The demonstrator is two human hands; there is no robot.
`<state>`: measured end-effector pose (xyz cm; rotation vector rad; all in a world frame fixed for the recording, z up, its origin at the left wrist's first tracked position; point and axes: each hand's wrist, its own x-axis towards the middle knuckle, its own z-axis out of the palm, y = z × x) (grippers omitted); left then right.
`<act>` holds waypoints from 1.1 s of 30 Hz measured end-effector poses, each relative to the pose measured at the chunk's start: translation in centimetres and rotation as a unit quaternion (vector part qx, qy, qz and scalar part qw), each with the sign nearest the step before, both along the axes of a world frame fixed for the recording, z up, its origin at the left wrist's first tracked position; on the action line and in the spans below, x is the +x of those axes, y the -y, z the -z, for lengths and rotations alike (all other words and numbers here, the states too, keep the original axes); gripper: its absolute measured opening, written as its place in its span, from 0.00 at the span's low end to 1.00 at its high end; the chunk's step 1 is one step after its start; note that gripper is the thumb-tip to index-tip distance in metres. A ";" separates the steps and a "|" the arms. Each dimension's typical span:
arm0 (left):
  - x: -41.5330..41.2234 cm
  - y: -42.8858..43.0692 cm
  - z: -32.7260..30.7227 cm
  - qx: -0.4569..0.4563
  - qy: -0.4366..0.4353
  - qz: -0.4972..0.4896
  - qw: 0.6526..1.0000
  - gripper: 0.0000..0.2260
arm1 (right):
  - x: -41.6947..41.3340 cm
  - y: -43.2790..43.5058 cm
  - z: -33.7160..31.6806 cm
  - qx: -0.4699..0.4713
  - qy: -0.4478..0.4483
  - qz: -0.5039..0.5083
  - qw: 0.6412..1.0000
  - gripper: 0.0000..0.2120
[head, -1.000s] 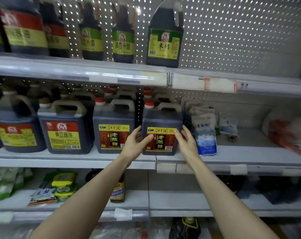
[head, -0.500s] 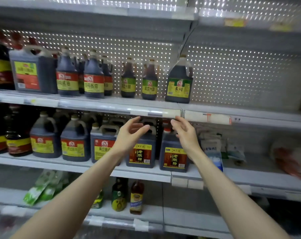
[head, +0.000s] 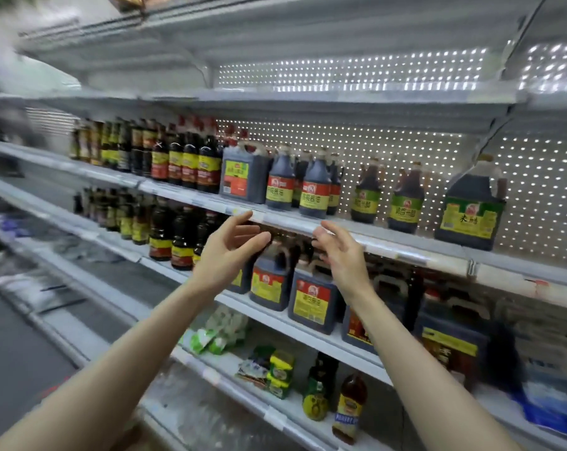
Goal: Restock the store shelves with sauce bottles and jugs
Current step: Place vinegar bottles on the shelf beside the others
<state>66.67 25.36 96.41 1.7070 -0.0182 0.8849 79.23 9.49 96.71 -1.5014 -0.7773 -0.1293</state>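
My left hand (head: 226, 252) and my right hand (head: 342, 255) are raised side by side in front of the middle shelf, fingers spread, holding nothing. Behind and between them stand dark sauce jugs with red and yellow labels (head: 313, 299) on the middle shelf (head: 275, 315). The shelf above (head: 340, 226) carries a square dark jug (head: 241, 177), round-shouldered soy jugs (head: 314, 190), two green-label vinegar bottles (head: 405, 203) and a large green-label jug (head: 470, 213). Rows of slim dark bottles (head: 181, 164) fill the left part.
A lower shelf holds green packets (head: 217, 333), yellow-green packs (head: 280, 369) and two small bottles (head: 348, 405). Blue-white bags (head: 548, 398) lie at the lower right. The perforated back panel (head: 422, 151) shows behind a gap at the upper right. The far left is motion-blurred.
Both hands let go of the vinegar jug on the middle shelf and lifted away, open. My view swung up and left, bringing the upper shelves and the left bottle rows into sight.
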 end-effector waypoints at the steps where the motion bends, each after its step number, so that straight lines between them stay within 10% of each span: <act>1: -1.1 -1.6 0.0 0.000 0.002 -0.017 1.000 0.26 | -0.6 -1.9 -0.2 0.000 0.003 -0.017 1.000 0.19; 19: -18.1 -41.3 1.0 0.010 0.002 -0.219 0.976 0.22 | -13.2 -46.6 -0.1 0.022 0.010 -0.210 0.977 0.15; 33: -14.8 -68.9 6.8 -0.033 -0.039 -0.215 0.975 0.20 | -10.8 -74.6 5.7 -0.003 -0.016 -0.206 0.978 0.09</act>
